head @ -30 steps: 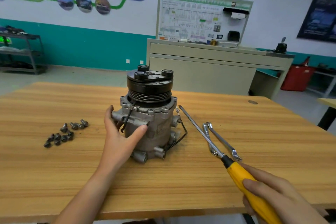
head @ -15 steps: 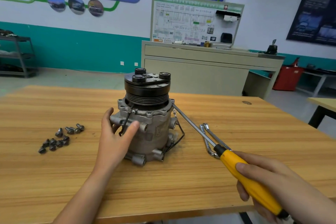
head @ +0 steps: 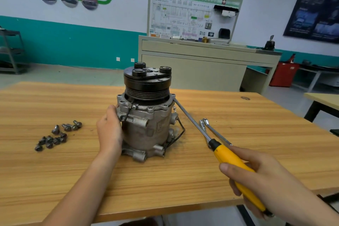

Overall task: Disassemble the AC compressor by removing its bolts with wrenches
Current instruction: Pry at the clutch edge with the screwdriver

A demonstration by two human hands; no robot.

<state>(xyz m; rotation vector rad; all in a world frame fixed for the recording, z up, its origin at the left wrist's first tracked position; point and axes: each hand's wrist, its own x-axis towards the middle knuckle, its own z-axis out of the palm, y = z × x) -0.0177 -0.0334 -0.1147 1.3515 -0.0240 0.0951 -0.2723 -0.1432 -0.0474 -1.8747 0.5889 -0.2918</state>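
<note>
On compressor (head: 146, 124) left fingers (head: 111, 111) cupped, thumb hidden; right fingers (head: 247, 155) wrap screwdriver handle (head: 228, 156)

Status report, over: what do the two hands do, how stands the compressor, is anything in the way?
Left hand holds compressor, upright. Right hand grips screwdriver, tip at upper flange. Wrench lies on table beneath the shaft.

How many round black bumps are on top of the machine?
3 bumps on the compressor: one at the back left, one just in front of it, one on the right. None seems hidden.
</note>
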